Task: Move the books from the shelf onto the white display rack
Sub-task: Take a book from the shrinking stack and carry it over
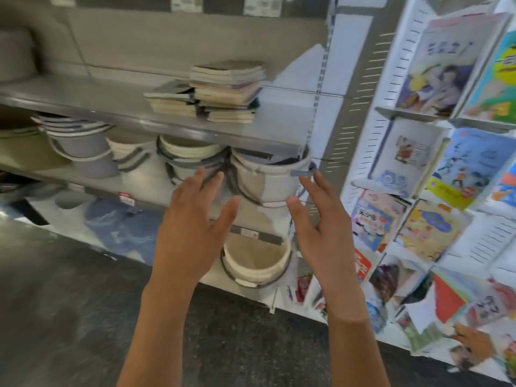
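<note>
Both hands are raised in front of the shelving with fingers spread and relaxed, grasping nothing: the left hand [192, 227] and the right hand [321, 233] face each other, palms turned partly inward, a gap between them. The books [215, 92] lie in two flat stacks on the grey metal shelf [83, 99] above the hands, the taller stack on the right with its covers slightly fanned, the lower stack touching it on the left. Under that shelf, nested plastic buckets [268, 180] in grey and cream sit in rows, one more bucket lower down between the wrists. To the right stands the white display rack [402, 88], its slotted panels and angled ledges already carrying colourful picture books propped face out. At the lower right edge another person's hand [474, 344] touches papers on the rack; the picture is blurred there
</note>
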A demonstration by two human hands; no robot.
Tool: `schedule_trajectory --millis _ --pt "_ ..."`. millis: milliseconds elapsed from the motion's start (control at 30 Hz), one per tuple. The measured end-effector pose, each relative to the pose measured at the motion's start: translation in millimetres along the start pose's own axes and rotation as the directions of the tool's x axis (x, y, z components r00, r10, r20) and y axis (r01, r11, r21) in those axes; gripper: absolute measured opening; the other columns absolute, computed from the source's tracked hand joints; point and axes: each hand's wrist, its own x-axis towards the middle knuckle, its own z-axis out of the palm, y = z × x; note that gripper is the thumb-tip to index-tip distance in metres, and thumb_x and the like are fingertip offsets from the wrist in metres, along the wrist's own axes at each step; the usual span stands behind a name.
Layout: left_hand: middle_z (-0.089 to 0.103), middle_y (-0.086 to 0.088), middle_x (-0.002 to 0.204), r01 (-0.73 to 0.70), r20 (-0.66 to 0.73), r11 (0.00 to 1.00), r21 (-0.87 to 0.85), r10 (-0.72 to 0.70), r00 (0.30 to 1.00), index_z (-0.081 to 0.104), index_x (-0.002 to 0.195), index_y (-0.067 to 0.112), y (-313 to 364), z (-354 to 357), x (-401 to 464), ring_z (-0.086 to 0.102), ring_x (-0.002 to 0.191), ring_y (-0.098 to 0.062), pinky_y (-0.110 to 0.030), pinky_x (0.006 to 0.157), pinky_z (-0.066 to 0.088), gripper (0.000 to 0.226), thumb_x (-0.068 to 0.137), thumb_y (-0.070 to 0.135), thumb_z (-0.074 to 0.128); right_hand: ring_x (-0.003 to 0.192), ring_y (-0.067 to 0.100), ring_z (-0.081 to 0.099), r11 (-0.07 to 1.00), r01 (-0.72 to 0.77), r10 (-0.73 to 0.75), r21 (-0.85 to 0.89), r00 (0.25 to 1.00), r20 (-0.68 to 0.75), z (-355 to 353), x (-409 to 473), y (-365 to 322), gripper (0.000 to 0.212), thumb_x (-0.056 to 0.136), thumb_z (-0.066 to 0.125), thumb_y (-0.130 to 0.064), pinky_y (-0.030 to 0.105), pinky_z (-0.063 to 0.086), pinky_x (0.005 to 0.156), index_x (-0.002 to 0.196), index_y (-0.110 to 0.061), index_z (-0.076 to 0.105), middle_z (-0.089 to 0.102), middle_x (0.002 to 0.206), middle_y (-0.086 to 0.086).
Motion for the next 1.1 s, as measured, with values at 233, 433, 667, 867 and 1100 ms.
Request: schedule_trajectory --millis 233,433,667,867,1100 --pt "0.03 -0.006 0.161 0.04 -0.029 0.999 -0.022 -0.041 0.999 0.046 0.148 0.021 -89 -51 7 0.021 0.148 -0.022 -0.036 0.117 0.019 0.082 0.086 0.071 0.024 0.143 0.004 0.029 0.999 0.027 -0.024 -0.028 0.995 0.092 90 -2 -59 0.05 0.097 0.052 -0.046 0.019 0.022 0.109 0.142 -0.026 0.053 0.036 0.156 -0.009" --pt "0.03 -0.004 0.161 0.09 -0.053 0.993 -0.082 -0.095 0.994 0.047 0.147 0.023 -133 -66 34 0.022 0.148 -0.024 -0.043 0.117 0.024 0.082 0.085 0.071 0.026 0.144 0.007 0.03 0.998 0.053 -0.045 -0.043 0.986 0.161 144 20 -80 0.048 0.099 0.052 -0.041 0.02 0.021 0.112 0.144 -0.025 0.05 0.036 0.157 -0.006" --pt "0.034 -0.005 0.16 0.07 -0.086 0.996 -0.046 -0.074 0.994 0.047 0.147 0.022 -189 -67 115 0.026 0.148 -0.025 -0.046 0.117 0.029 0.083 0.086 0.074 0.023 0.144 0.009 0.031 0.997 0.077 -0.075 -0.007 0.982 0.171 220 86 -83 0.05 0.097 0.053 -0.042 0.019 0.021 0.112 0.143 -0.024 0.05 0.038 0.156 -0.004" --pt "0.038 -0.005 0.157 0.063 -0.045 0.997 -0.038 -0.064 0.997 0.049 0.146 0.02 -219 -67 216 0.03 0.146 -0.025 -0.046 0.118 0.029 0.088 0.084 0.075 0.021 0.144 0.009 0.03 0.998 0.056 -0.059 0.022 0.984 0.166 271 171 -90 0.047 0.098 0.054 -0.039 0.017 0.019 0.111 0.143 -0.025 0.051 0.037 0.157 -0.004" --pt "0.034 -0.002 0.159 0.093 -0.029 0.993 -0.071 -0.095 0.995 0.047 0.147 0.024 -258 -49 292 0.028 0.147 -0.022 -0.043 0.117 0.031 0.081 0.087 0.073 0.025 0.145 0.008 0.028 1.0 0.019 -0.021 0.011 0.982 0.187 319 242 -89 0.049 0.099 0.053 -0.037 0.024 0.021 0.115 0.146 -0.027 0.045 0.035 0.157 -0.005"
